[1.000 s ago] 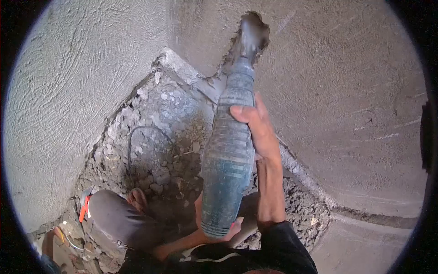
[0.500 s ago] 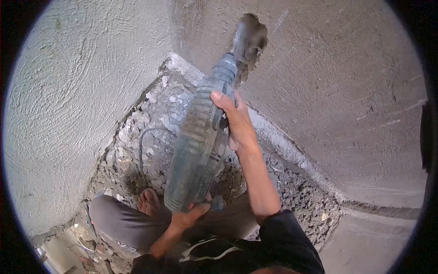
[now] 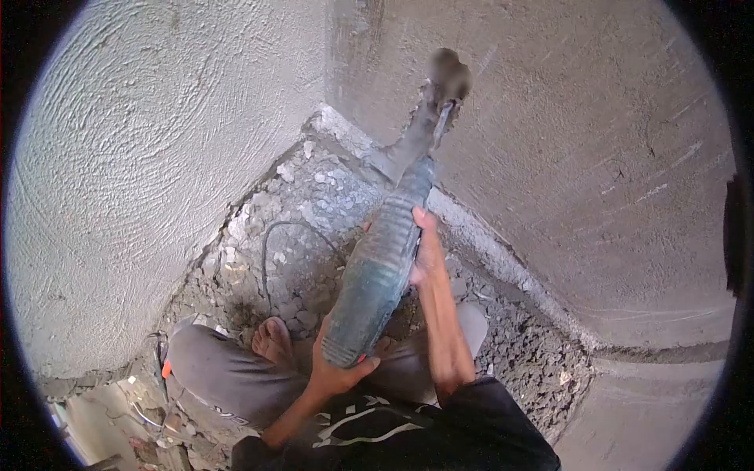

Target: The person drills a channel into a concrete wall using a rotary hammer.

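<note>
A dusty green demolition hammer [image 3: 369, 286] slants up from my lap toward the wall on the right. My left hand [image 3: 338, 373] is wrapped round its rear end, where the handle is mostly hidden under the body. Farther forward, my right hand [image 3: 426, 247] grips the side of the housing, thumb on top. The narrow chisel bit [image 3: 442, 124] lies at a rough groove [image 3: 420, 137] chipped in the plaster; whether its tip touches cannot be made out. Above it is a dark, broken-out hole [image 3: 449, 72].
Broken rubble [image 3: 314, 192] covers the floor in the corner between the pale textured wall [image 3: 157, 173] and the brown wall [image 3: 581, 157]. A black cable [image 3: 267, 251] loops across it. My bare foot [image 3: 272, 341] and bent knee [image 3: 228, 365] are close by.
The hammer has moved down and to the right, with its bit lower on the wall. Both hands have stayed on it. The view has shifted slightly, and more of the groove shows.
</note>
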### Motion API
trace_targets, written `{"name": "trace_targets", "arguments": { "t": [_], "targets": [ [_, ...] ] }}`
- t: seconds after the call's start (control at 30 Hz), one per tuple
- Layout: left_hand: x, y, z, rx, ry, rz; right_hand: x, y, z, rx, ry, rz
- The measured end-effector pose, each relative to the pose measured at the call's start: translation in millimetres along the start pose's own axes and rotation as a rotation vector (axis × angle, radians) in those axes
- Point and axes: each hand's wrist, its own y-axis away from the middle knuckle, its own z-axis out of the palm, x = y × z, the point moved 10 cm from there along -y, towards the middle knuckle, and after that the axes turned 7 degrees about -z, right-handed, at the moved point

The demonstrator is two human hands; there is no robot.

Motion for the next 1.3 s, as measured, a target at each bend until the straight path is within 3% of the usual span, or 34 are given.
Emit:
{"name": "trace_targets", "arguments": {
  "t": [0.1, 0.27, 0.43, 0.63, 0.7, 0.77, 0.8, 0.87, 1.03, 1.17, 1.3],
  "targets": [
    [19, 11, -7, 0.035, 0.123, 0.018, -4, 8, 18, 0.074, -0.065, 0.008],
    [65, 5, -27, 0.169, -0.258, 0.264, -11, -4, 31, 0.041, -0.007, -0.038],
    [80, 3, -26, 0.098, -0.325, 0.269, -32, 4, 56, 0.009, 0.082, -0.110],
    [103, 1, -23, 0.071, -0.565, 0.353, -43, -8, 59, -0.010, -0.040, -0.213],
    [115, -3, -29, 0.085, -0.643, 0.369, -46, -14, 66, -0.120, -0.209, -0.293],
    [143, -1, -36, 0.139, -0.814, 0.577, -47, -15, 55, -0.047, -0.093, -0.301],
    [145, -5, -46, 0.141, -0.825, 0.567, -47, -15, 48, 0.025, 0.026, -0.315],
    [155, -2, -48, 0.156, -1.074, 0.732, -34, -19, 44, 0.035, -0.075, -0.264],
    [151, 0, -53, 0.175, -1.113, 0.788, -18, -20, 65, -0.050, -0.235, -0.171],
    [148, 1, -52, 0.184, -1.105, 0.773, -18, -22, 61, -0.067, -0.095, -0.187],
    [151, -9, -56, 0.249, -1.166, 0.805, -15, -32, 54, -0.045, -0.230, -0.253]
  ]
}}
